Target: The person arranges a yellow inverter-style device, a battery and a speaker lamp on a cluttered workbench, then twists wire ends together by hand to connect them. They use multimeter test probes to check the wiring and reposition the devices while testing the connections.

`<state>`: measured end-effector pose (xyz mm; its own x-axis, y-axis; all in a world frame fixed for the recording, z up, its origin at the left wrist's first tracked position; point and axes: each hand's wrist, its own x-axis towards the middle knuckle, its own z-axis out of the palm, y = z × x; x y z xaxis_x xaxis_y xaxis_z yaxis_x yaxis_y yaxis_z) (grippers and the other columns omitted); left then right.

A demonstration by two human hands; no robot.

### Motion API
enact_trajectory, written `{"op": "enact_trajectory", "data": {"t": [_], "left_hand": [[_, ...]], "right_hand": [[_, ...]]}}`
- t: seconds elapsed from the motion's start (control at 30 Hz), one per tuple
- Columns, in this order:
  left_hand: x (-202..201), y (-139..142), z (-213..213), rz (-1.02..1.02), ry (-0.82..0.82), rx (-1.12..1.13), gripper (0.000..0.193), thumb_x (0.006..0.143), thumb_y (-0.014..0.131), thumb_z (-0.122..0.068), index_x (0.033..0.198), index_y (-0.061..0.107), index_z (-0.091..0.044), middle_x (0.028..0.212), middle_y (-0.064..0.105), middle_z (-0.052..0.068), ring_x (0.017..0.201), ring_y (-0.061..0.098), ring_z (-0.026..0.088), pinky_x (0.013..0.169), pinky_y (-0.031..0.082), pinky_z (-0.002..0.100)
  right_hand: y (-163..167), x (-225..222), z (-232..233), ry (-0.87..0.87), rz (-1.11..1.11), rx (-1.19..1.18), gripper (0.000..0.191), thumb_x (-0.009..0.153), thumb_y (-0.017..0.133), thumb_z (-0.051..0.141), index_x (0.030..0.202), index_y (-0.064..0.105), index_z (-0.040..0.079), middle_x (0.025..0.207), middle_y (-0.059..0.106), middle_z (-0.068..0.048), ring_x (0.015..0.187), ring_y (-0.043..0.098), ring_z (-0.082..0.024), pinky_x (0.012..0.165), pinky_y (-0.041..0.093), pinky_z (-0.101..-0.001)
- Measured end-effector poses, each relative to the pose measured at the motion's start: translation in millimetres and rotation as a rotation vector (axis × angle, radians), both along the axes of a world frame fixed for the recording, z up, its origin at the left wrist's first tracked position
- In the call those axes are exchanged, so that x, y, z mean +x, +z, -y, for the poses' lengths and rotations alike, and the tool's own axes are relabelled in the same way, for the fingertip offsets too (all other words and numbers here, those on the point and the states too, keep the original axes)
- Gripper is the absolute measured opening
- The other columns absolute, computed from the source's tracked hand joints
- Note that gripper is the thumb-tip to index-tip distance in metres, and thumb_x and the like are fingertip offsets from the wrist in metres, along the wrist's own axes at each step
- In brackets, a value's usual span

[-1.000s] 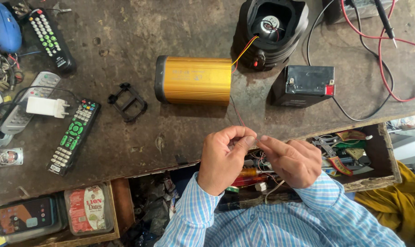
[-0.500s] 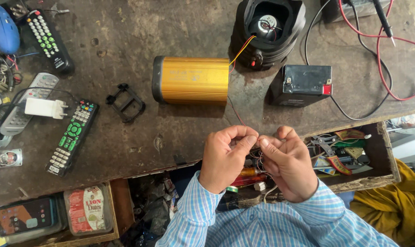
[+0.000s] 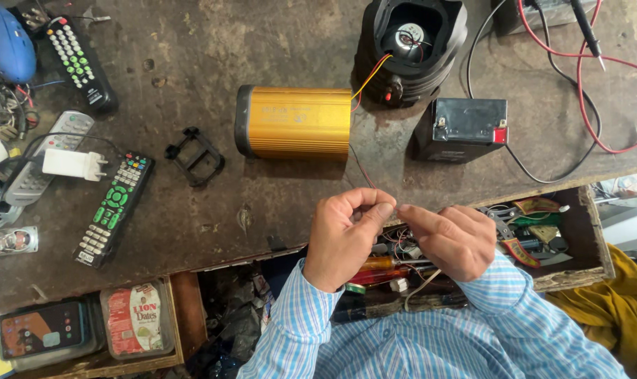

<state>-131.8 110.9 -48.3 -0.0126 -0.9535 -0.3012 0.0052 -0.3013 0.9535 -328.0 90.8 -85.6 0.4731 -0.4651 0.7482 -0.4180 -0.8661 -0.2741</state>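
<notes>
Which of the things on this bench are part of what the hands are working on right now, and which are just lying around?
In hand:
left hand and right hand, pinching a thin wire between them
gold casing the wire runs up towards
black speaker housing, wired to the casing

Lying about:
black battery
three remotes
white charger plug
black plastic frame
red probe leads

This was a small electronics repair workshop. The scarred, stained surface [image 3: 276, 42] carried 3 remote controls, one black with green buttons [image 3: 113, 209], a gold metal casing [image 3: 299, 131] wired to an opened black speaker [image 3: 413, 49], a small black battery [image 3: 461, 128], red test leads [image 3: 599, 98], and an open drawer [image 3: 578, 245] crammed with screwdrivers and pliers.
</notes>
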Motion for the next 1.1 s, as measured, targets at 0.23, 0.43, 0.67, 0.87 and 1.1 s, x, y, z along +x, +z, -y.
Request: {"op": "enact_trajectory", "data": {"t": [0.23, 0.43, 0.67, 0.87, 1.1], "left_hand": [[-0.7, -3.4, 1.6, 0.044, -0.005, -0.072, 0.016, 0.094, 0.071, -0.014, 0.097, 0.077, 0.002, 0.071, 0.068, -0.003, 0.063, 0.056, 0.001, 0.054, 0.046, 0.021], [-5.5, -7.0, 0.2, 0.030, -0.002, -0.025, 0.016, 0.094, 0.072, -0.014, 0.097, 0.077, 0.001, 0.069, 0.066, -0.002, 0.061, 0.055, 0.002, 0.051, 0.044, 0.021], [-7.4, -6.7, 4.3, -0.033, 0.051, -0.042, 0.022, 0.095, 0.072, -0.019, 0.103, 0.075, 0.001, 0.070, 0.065, -0.004, 0.059, 0.057, 0.003, 0.051, 0.048, 0.020], [-5.6, -8.8, -11.3, -0.010, 0.136, -0.196, 0.033, 0.091, 0.078, -0.025, 0.104, 0.056, -0.003, 0.064, 0.059, -0.003, 0.057, 0.050, 0.002, 0.050, 0.038, 0.021], [19.4, -25.2, -43.8, 0.280, 0.347, -0.312, 0.063, 0.094, 0.080, -0.018, 0.058, 0.030, -0.007, 0.048, 0.027, 0.002, 0.048, 0.026, 0.010, 0.042, 0.022, 0.033]], "right_hand": [[-6.0, 26.4, -23.8, 0.013, 0.976, 1.201, 0.042, 0.096, 0.069, -0.008, 0.116, 0.038, 0.012, 0.105, 0.073, -0.013, 0.079, 0.063, -0.006, 0.060, 0.045, -0.0181], [-1.4, 18.1, -21.5, -0.095, 1.267, 1.649, 0.029, 0.093, 0.061, -0.004, 0.107, 0.043, 0.014, 0.076, 0.064, -0.002, 0.051, 0.048, -0.004, 0.040, 0.032, -0.0189], [2.0, 11.0, -27.4, -0.165, 1.290, 1.303, 0.016, 0.106, 0.055, 0.001, 0.098, 0.045, 0.012, 0.058, 0.043, 0.004, 0.042, 0.034, -0.004, 0.037, 0.025, -0.0227], [-0.2, -12.4, -29.6, -0.268, 1.082, 0.949, 0.021, 0.107, 0.059, -0.002, 0.103, 0.043, 0.010, 0.065, 0.046, 0.002, 0.048, 0.041, -0.003, 0.046, 0.030, -0.0227], [-23.8, -14.4, -13.9, -0.214, 0.677, 0.650, 0.046, 0.098, 0.060, -0.008, 0.071, 0.029, 0.013, 0.054, 0.040, -0.002, 0.043, 0.031, -0.005, 0.045, 0.024, -0.0227]]}}
